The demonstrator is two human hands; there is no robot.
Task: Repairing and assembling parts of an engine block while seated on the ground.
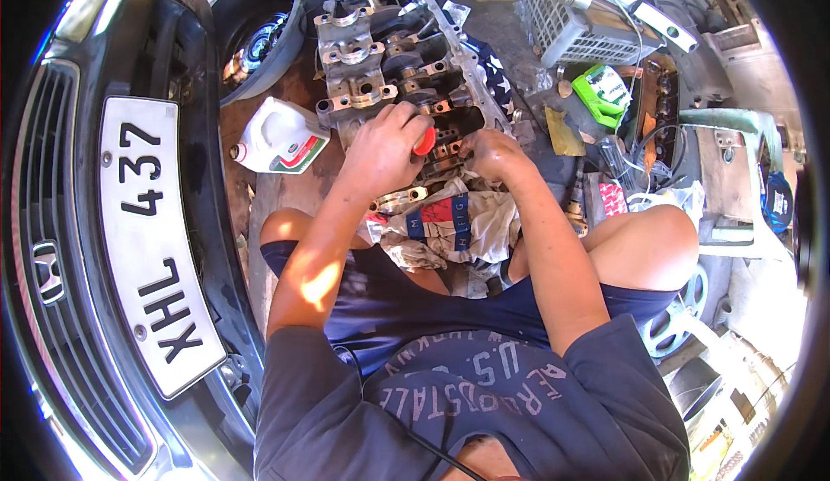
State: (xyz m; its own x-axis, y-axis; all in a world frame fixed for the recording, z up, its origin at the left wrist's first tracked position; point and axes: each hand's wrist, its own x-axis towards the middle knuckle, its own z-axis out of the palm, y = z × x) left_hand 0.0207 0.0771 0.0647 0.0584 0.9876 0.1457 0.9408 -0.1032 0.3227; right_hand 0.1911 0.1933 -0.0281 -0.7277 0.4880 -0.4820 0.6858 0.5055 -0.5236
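Observation:
In front of me lies an engine block (363, 75), its crankshaft bearing saddles and journals facing up. My left hand (389, 148) is over its near part, fingers closed round a small thing with a round red end (424, 141); the rest of it is hidden in the palm. To the right, my right hand (495, 154) reaches down at the block's near right side. Its fingers are curled inward at the metal, and whatever they hold, if anything, is hidden. A stained cloth (458, 226) lies bunched between the block and my legs.
A white jug (281, 140) stands left of the block, near a dark basin (298, 31) with liquid. The car's front bumper (216, 222) closes off the left. At right are a grey crate (562, 36), a green bottle (603, 96) and a plastic chair (735, 122).

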